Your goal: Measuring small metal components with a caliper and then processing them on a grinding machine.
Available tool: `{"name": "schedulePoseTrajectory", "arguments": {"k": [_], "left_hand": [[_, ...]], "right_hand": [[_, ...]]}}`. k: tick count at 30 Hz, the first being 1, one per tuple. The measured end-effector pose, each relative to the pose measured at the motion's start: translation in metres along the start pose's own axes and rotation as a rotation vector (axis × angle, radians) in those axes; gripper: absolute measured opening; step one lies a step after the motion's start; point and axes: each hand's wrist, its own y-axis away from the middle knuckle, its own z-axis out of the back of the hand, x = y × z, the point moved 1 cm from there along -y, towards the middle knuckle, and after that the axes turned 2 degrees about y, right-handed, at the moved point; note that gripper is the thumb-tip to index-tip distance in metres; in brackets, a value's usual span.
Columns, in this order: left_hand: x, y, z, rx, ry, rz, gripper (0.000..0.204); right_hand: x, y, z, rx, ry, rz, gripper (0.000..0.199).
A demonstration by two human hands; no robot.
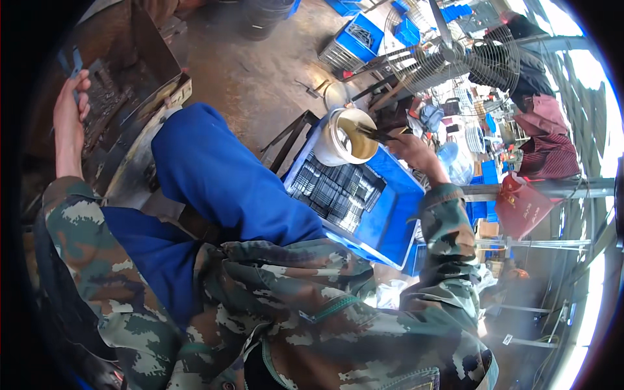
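At the far left, my left hand [70,110] is closed around a bluish two-pronged tool [76,62], too small and blurred to name further. It is raised beside a rusty metal bin [146,49] with dark scraps in it. On the right, my right hand [413,153] grips dark tongs [377,134], whose tips reach over the mouth of a cream plastic bucket [330,146]. The bucket stands at the far corner of a blue crate [396,214]. Stacked rows of dark metal parts [335,198] fill the crate's left portion.
A large caged fan [448,55] stands beyond the bucket. Past it are a blue crate of parts [364,36] and a dark barrel [263,19]. A red bag [523,208] hangs from a metal rail at right. My blue-trousered knee [208,156] sits between bin and crate.
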Motion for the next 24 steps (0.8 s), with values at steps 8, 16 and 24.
{"name": "schedulePoseTrajectory", "arguments": {"k": [8,16,24], "left_hand": [[0.017,-0.017,0.046,-0.028,-0.035,-0.005,0.03],[0.024,-0.015,0.065,-0.107,-0.16,0.013,0.03],[0.036,-0.028,0.06,-0.038,-0.24,-0.02,0.032]], "right_hand": [[-0.013,-0.098,-0.077,0.248,0.1,-0.25,0.039],[0.007,-0.111,-0.096,0.303,0.342,-0.15,0.04],[0.002,-0.095,-0.094,0.14,0.346,-0.208,0.033]]}}
